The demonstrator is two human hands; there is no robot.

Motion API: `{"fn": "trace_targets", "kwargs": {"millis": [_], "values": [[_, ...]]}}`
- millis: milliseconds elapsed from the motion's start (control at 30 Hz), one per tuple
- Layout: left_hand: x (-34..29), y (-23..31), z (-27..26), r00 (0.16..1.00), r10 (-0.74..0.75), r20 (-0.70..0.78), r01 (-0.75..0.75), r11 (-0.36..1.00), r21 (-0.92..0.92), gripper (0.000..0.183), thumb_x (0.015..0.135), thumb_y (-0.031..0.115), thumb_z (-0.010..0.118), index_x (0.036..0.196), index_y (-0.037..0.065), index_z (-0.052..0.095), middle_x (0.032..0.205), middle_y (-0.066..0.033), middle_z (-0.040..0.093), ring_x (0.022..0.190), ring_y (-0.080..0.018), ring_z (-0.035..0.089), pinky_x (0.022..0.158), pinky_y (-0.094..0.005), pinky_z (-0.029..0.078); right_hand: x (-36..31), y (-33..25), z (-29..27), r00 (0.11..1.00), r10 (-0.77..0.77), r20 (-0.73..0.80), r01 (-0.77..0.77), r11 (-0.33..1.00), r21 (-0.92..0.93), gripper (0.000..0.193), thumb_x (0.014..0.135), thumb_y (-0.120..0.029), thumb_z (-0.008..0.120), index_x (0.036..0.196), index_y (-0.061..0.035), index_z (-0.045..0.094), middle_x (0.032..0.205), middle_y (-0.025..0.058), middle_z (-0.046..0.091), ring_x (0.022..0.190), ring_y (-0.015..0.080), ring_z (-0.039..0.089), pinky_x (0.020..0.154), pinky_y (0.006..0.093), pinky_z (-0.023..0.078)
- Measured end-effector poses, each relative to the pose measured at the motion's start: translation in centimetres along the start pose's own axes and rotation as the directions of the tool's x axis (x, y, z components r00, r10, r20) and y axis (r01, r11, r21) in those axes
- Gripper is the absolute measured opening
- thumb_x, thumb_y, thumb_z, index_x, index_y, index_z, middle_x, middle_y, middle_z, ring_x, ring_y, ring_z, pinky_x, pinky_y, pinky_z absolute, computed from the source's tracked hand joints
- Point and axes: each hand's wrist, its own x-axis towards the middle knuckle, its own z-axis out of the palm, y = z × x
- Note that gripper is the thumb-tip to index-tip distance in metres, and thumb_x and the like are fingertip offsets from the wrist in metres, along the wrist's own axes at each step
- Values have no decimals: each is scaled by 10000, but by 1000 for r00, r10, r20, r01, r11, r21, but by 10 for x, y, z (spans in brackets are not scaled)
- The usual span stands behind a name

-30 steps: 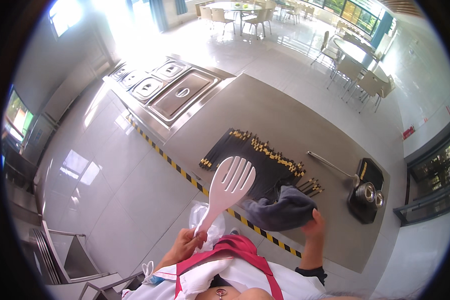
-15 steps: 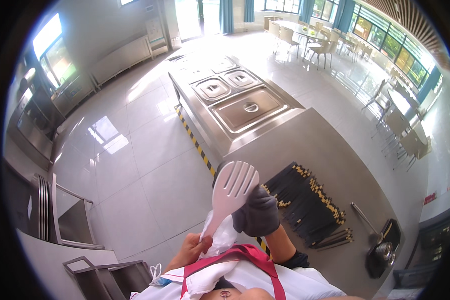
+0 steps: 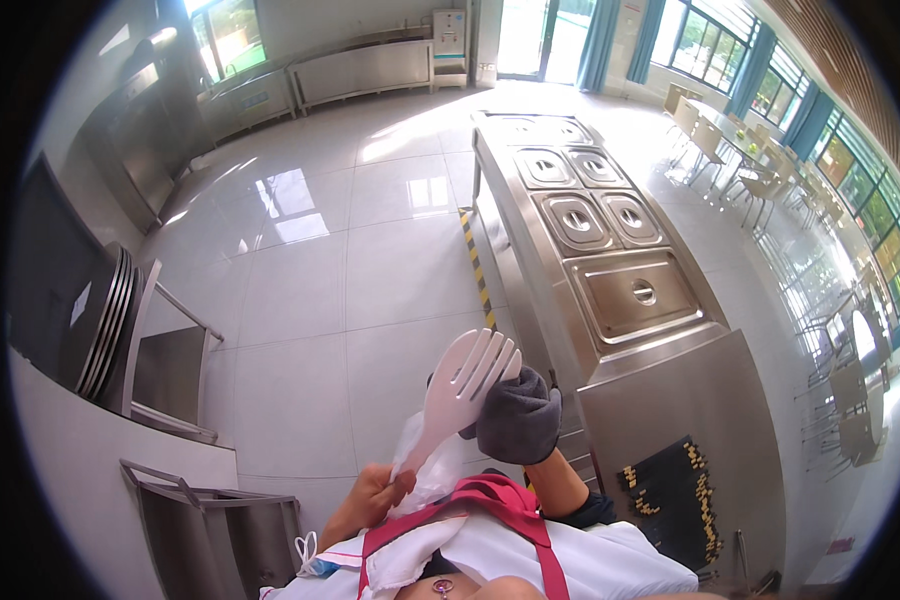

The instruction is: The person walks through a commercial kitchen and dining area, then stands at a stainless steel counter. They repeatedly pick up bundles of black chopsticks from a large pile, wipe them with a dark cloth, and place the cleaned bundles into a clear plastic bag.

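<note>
My left hand (image 3: 378, 494) is closed round the handle of a pale pink slotted turner (image 3: 448, 405), held up in front of my chest with its slots pointing away. Dark grey cloth (image 3: 520, 418) covers my right hand, bunched in folds behind and beside the turner's head. The right fingers are hidden under this cloth, which lies against the turner's edge. Thin white plastic (image 3: 425, 470), like a bag, hangs between my hands behind the handle.
To the right stands a steel serving counter (image 3: 660, 410) with lidded steel food pans (image 3: 635, 295). Many black chopsticks with yellow ends (image 3: 675, 505) lie on it. Round trays (image 3: 110, 325) lean at the left, near a steel cart (image 3: 210, 530). Dining tables and chairs are far right.
My view has swung left, so the counter and chopsticks sit farther right. The turner stays between my hands. The grey cloth still sits beside its head.
</note>
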Motion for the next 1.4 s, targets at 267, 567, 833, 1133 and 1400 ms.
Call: {"fn": "trace_targets", "kwargs": {"millis": [267, 567, 833, 1133, 1400], "values": [[91, 19, -58, 985, 40, -170, -31, 998, 59, 426, 999, 363, 526, 750, 21, 574, 573, 14, 455, 543, -74, 390, 485, -268, 315, 171, -10, 16, 687, -569, 452, 585, 64, -808, 93, 734, -81, 607, 826, -93, 618, 771, 47, 610, 719, 229, 604, 670, 337, 502], [255, 77, -150, 881, 120, -457, -17, 975, 222, 451, 998, 395, 509, 769, 11, 572, 545, -28, 454, 519, -87, 407, 482, -298, 361, 379, -34, 37, 893, -229, 388, 419, 740, -526, 61, 746, -43, 560, 763, -7, 514, 773, 129, 578, 642, 203, 541, 605, 440, 451], [359, 105, -226, 855, 41, -518, 70, 979, 194, 449, 994, 390, 514, 808, -10, 594, 562, -45, 486, 545, -112, 437, 524, -312, 396, 524, 7, 85, 656, -111, 747, 755, 83, -650, 181, 635, -136, 606, 722, 21, 584, 759, 185, 560, 752, 330, 519, 690, 448, 397], [462, 116, -374, 808, -9, -590, 160, 966, 205, 426, 992, 387, 502, 826, 11, 613, 582, -82, 532, 537, -173, 498, 544, -328, 415, 720, 93, 157, 613, -165, 773, 765, 371, -527, 154, 577, -185, 652, 646, -56, 604, 781, 173, 603, 887, 390, 537, 877, 521, 329], [576, 165, -544, 842, -46, -538, 68, 998, 20, 397, 988, 348, 534, 783, 15, 606, 582, -4, 501, 566, -92, 442, 526, -284, 367, 920, 98, 242, 530, -421, 736, 810, -4, -586, 252, 629, -155, 699, 796, -52, 541, 809, 100, 516, 836, 310, 496, 783, 426, 341]]}}
